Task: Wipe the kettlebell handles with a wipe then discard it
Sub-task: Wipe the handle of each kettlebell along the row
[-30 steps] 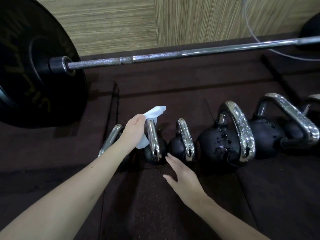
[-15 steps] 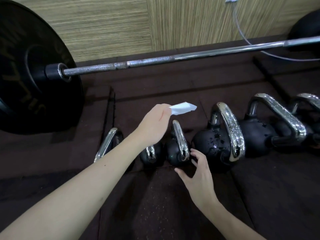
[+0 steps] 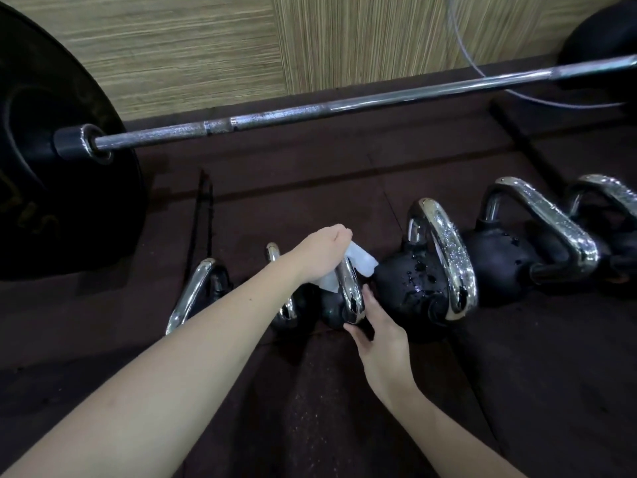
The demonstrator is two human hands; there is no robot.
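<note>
Dark gym floor (image 3: 517, 391): perhaps six kettlebells (image 3: 424, 288), one wipe (image 3: 358, 262), one barbell (image 3: 344, 110).

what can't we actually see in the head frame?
- Left hand fingers: hidden behind its own back and the wipe, so the grip on the wipe is unclear.
- Second kettlebell: mostly covered by the left forearm.
- Right hand fingertips: dark against the third kettlebell, contact unclear.
- Rightmost kettlebell: cut off by the right edge.
- Weight plate lettering: too dim to read.
- Bin: none in view.
</note>
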